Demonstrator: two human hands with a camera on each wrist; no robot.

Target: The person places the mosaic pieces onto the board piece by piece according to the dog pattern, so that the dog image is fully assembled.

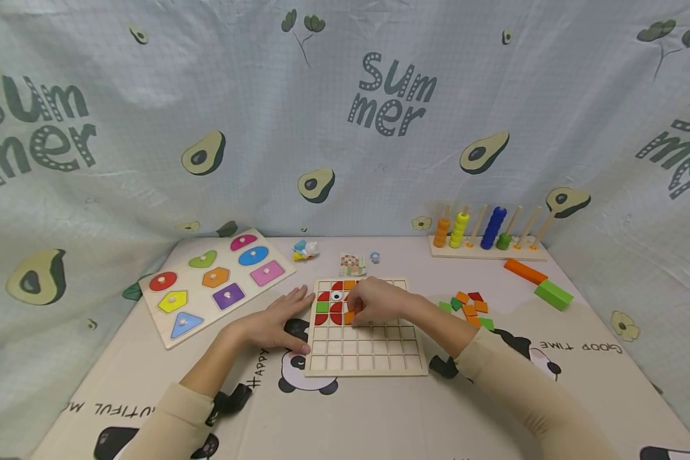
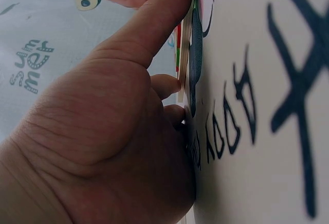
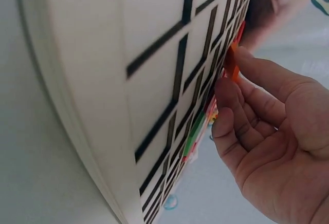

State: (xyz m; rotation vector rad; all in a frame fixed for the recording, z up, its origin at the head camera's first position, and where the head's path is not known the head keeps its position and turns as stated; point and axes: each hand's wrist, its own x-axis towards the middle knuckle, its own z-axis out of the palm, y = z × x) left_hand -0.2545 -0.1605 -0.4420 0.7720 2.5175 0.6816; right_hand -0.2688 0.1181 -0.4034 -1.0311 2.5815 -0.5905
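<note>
A wooden grid board lies in front of me, its upper left cells filled with red, green and orange tiles and one white tile with a dark dot. Over these cells is my right hand, pinching an orange tile between thumb and fingertips at the grid. My left hand rests on the table with fingers spread; thumb and fingertips touch the board's left edge. In the left wrist view, the left hand's palm faces the camera, with the thumb extended along the board's side.
Loose orange, green and red tiles lie right of the board. Farther right are orange and green blocks. A bead-peg rack stands at the back right. A shape puzzle lies left, and a patterned card sits behind the board.
</note>
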